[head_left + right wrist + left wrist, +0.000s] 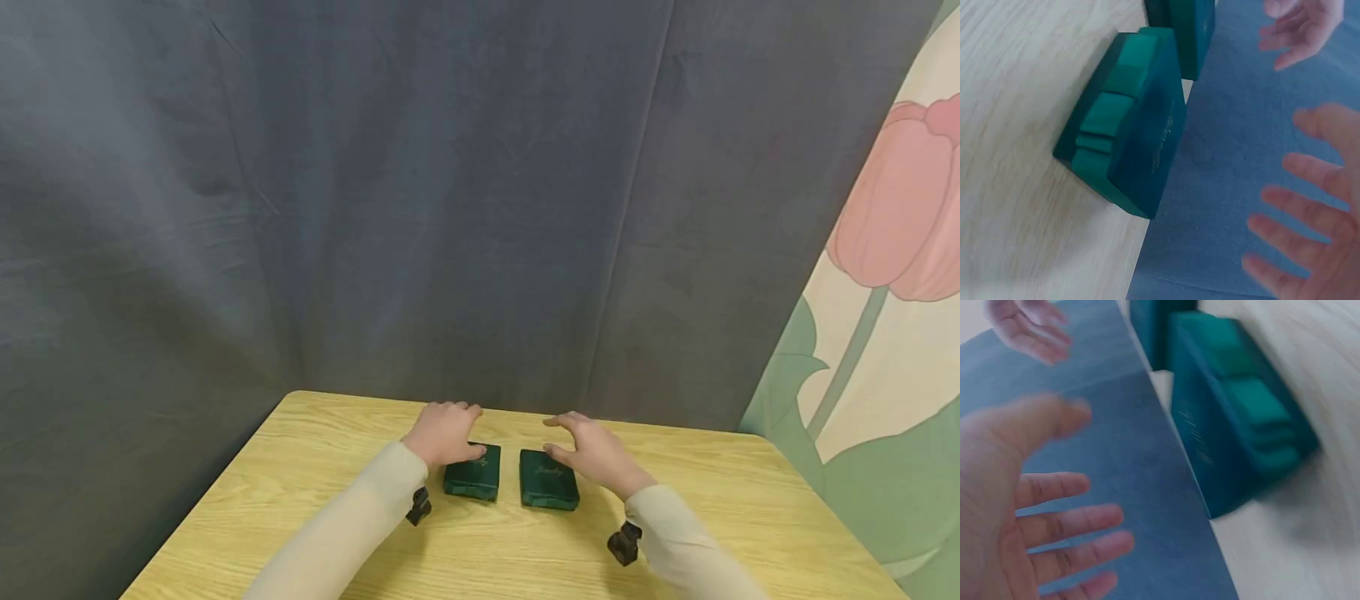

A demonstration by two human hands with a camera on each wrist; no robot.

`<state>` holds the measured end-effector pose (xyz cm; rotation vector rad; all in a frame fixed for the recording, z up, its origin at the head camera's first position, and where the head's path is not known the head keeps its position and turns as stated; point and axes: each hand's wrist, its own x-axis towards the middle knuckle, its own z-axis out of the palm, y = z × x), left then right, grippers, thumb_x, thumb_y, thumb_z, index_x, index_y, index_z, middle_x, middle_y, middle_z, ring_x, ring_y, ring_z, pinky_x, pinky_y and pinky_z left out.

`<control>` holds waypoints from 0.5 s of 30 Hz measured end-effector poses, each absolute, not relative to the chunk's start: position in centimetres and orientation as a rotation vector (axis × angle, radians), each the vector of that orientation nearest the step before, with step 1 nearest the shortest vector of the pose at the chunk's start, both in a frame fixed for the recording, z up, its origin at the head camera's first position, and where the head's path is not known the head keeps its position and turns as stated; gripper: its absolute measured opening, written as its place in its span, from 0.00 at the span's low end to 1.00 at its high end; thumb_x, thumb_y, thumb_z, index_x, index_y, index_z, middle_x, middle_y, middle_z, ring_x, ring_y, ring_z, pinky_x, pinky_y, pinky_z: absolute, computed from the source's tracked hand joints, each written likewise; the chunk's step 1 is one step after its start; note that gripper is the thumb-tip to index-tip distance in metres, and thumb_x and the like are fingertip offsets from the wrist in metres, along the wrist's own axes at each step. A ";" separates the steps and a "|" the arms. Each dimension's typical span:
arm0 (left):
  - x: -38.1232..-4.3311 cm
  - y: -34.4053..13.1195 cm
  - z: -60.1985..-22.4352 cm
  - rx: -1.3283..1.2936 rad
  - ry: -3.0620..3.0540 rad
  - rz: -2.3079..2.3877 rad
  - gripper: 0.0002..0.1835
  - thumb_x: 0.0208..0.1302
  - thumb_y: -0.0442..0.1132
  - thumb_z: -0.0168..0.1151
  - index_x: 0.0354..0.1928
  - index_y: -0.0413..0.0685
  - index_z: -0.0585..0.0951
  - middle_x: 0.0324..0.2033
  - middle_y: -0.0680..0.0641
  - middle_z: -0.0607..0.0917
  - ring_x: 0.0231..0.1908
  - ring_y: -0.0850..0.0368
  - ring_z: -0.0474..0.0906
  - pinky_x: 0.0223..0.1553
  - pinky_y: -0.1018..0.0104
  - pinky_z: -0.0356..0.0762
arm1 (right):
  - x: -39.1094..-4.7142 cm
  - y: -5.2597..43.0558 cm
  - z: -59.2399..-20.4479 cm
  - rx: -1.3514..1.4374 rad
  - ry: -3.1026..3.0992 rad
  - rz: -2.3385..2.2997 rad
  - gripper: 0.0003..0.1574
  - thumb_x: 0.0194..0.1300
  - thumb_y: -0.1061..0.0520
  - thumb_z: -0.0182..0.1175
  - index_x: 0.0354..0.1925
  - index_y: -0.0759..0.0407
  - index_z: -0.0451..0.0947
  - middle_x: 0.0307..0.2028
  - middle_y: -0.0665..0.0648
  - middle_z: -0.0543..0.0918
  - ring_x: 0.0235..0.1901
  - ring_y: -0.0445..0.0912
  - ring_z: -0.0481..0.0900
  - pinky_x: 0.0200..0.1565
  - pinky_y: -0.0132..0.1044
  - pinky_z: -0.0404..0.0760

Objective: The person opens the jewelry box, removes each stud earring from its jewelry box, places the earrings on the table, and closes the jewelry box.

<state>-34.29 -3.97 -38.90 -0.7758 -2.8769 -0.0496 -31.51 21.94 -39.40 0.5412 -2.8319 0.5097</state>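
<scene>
Two dark green flat boxes with gold lettering on their lids lie side by side on the table, a narrow gap between them. Over the far left corner of the left box [472, 477] hovers my left hand [442, 432], its fingers spread and holding nothing. My right hand [596, 454] is above the far right side of the right box [547, 483], thumb and fingers apart, also without anything in it. In the left wrist view a green box [1229, 406] stands clear of the fingers; the right wrist view likewise shows a box [1132, 125] apart from the hand.
The light wooden table [315, 467] ends at a dark grey-blue curtain [450, 208] behind the boxes. At the right hangs a panel with a painted pink tulip [892, 200]. A black wrist camera [624, 543] sits under the right wrist.
</scene>
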 end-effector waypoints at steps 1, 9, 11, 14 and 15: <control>-34.3 -3.6 -38.4 -0.794 -2.861 -0.081 0.28 0.60 0.60 0.63 0.59 0.54 0.78 0.47 0.50 0.85 0.38 0.56 0.83 0.43 0.56 0.80 | -31.5 22.1 -39.2 0.543 -2.815 0.560 0.21 0.64 0.47 0.64 0.52 0.54 0.80 0.49 0.56 0.82 0.49 0.54 0.80 0.50 0.53 0.78; -33.9 0.4 -36.2 -0.914 -2.919 -0.357 0.16 0.62 0.48 0.66 0.49 0.52 0.82 0.30 0.56 0.82 0.24 0.65 0.75 0.27 0.70 0.74 | -32.5 24.0 -38.3 0.582 -2.904 0.878 0.10 0.65 0.56 0.62 0.44 0.58 0.79 0.34 0.53 0.81 0.32 0.43 0.78 0.33 0.38 0.78; -33.8 1.6 -36.6 -0.927 -2.971 -0.357 0.23 0.58 0.49 0.69 0.54 0.52 0.78 0.39 0.54 0.82 0.34 0.62 0.78 0.34 0.67 0.77 | -32.9 24.5 -38.4 0.611 -3.006 1.006 0.24 0.64 0.51 0.63 0.55 0.62 0.74 0.45 0.61 0.80 0.41 0.52 0.80 0.41 0.45 0.80; -33.7 3.2 -37.9 -0.918 -3.077 -0.369 0.38 0.52 0.53 0.74 0.64 0.51 0.71 0.57 0.49 0.75 0.53 0.56 0.76 0.48 0.62 0.77 | -33.3 24.8 -39.1 0.659 -3.142 1.172 0.47 0.61 0.46 0.67 0.68 0.65 0.60 0.63 0.71 0.67 0.59 0.66 0.70 0.54 0.58 0.73; -33.6 3.6 -38.5 -0.910 -3.109 -0.372 0.43 0.50 0.54 0.75 0.66 0.51 0.68 0.62 0.47 0.72 0.58 0.54 0.73 0.52 0.60 0.76 | -33.4 24.7 -39.4 0.662 -3.177 1.208 0.53 0.59 0.46 0.68 0.71 0.65 0.55 0.66 0.73 0.62 0.63 0.68 0.65 0.57 0.61 0.70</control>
